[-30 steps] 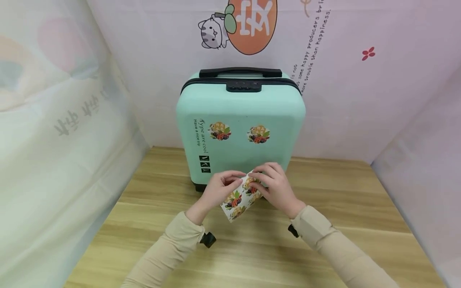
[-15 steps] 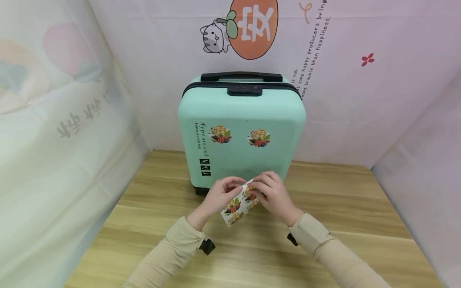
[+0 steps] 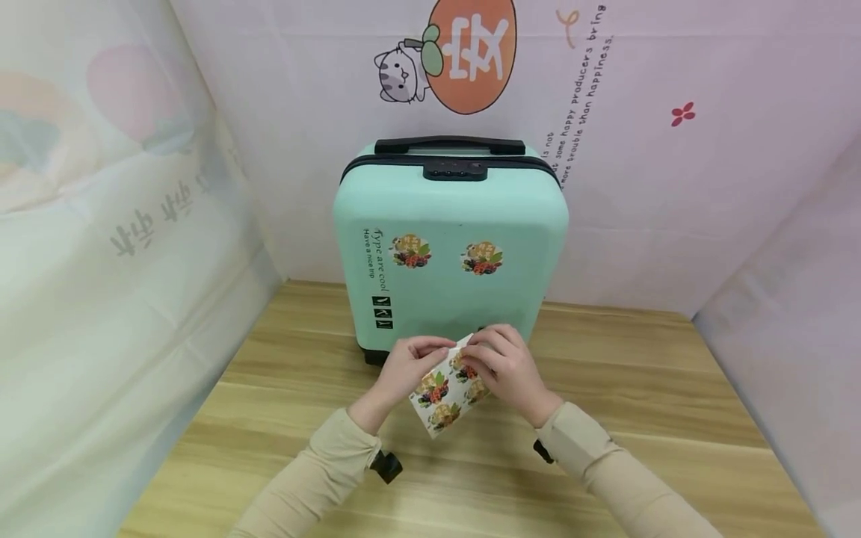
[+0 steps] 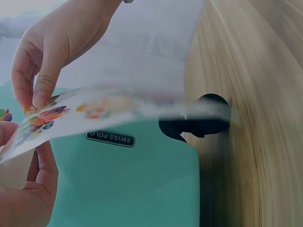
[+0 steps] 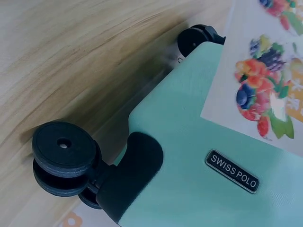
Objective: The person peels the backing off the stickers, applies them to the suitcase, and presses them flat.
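Note:
My left hand [image 3: 403,368] grips a white sticker sheet [image 3: 434,402] by its upper left edge, thumb on the printed face. The sheet carries several fruit-bunch stickers and hangs tilted before the suitcase. Thumb and fingertip of my right hand [image 3: 506,370] pinch at a sticker near the sheet's top edge; in the left wrist view that hand [image 4: 61,47] comes from above. How far that sticker is lifted is hidden by the fingers. The mint green suitcase [image 3: 440,299] stands upright behind both hands. Two matching stickers sit on its front, left [image 3: 411,252] and right [image 3: 482,258].
The suitcase rests on a wood-grain table [image 3: 289,403], with a printed cloth backdrop [image 3: 625,187] behind and at both sides. A black wheel [image 5: 64,149] shows at its base. Near the bottom of its front sits a "SWISS POLO" plate [image 5: 232,171].
The sheet's lower end has swung slightly downward and turned more toward the head camera. Both hands stay at its upper edge. The head view has shifted a little.

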Demonstrator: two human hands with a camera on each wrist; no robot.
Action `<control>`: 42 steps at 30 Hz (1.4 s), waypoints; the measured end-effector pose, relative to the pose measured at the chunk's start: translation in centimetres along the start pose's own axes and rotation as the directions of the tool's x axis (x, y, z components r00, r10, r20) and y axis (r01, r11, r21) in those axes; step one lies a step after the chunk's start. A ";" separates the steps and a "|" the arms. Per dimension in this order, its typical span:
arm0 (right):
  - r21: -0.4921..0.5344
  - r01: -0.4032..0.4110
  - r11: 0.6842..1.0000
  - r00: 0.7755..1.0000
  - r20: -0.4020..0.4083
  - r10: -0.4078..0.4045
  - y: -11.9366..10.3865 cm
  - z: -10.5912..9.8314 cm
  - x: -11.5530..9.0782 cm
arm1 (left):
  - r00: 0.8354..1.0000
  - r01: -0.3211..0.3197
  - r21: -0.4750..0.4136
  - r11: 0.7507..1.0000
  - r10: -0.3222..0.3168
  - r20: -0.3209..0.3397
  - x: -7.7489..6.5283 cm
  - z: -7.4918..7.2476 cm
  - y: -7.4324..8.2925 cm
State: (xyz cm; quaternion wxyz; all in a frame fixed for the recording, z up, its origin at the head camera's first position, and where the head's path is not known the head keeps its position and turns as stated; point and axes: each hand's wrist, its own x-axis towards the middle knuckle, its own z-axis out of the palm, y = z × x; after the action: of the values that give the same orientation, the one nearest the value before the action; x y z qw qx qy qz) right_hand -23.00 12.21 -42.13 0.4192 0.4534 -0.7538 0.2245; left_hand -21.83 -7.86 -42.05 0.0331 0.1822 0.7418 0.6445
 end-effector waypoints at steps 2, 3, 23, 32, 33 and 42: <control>0.006 0.005 1.000 1.000 0.000 -0.005 -0.1 0.1 -0.1 | 1.000 0.015 -0.008 1.000 -0.015 -0.011 -0.1 0.0 -0.1; 0.012 0.004 1.000 1.000 0.003 -0.004 -0.1 0.2 -0.1 | 1.000 0.023 -0.010 1.000 -0.023 -0.017 -0.1 0.0 -0.1; 0.068 -0.049 0.996 0.994 0.097 0.042 -1.3 1.7 -1.8 | 0.976 0.105 0.006 0.994 -0.102 -0.191 -0.3 -0.6 -3.1; 0.125 -0.119 0.985 0.989 0.102 0.106 -1.8 2.2 -2.6 | 0.971 0.156 0.009 0.988 -0.152 -0.185 -0.8 -1.1 -6.5; 0.137 -0.140 0.981 0.987 0.103 0.126 -1.8 2.1 -2.7 | 0.971 0.164 0.012 0.986 -0.159 -0.179 -0.9 -1.0 -6.9; 0.371 -0.680 0.632 0.732 0.306 0.608 -1.3 1.2 -2.0 | 0.940 0.305 0.005 0.952 -0.301 -0.160 -2.5 -1.0 -9.7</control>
State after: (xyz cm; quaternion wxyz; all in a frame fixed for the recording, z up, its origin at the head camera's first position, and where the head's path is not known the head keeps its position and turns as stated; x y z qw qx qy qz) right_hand -21.90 11.71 -44.46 0.1326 0.2546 -0.8196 0.4959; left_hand -22.01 -10.53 -51.77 0.0705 0.0150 0.7708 0.6329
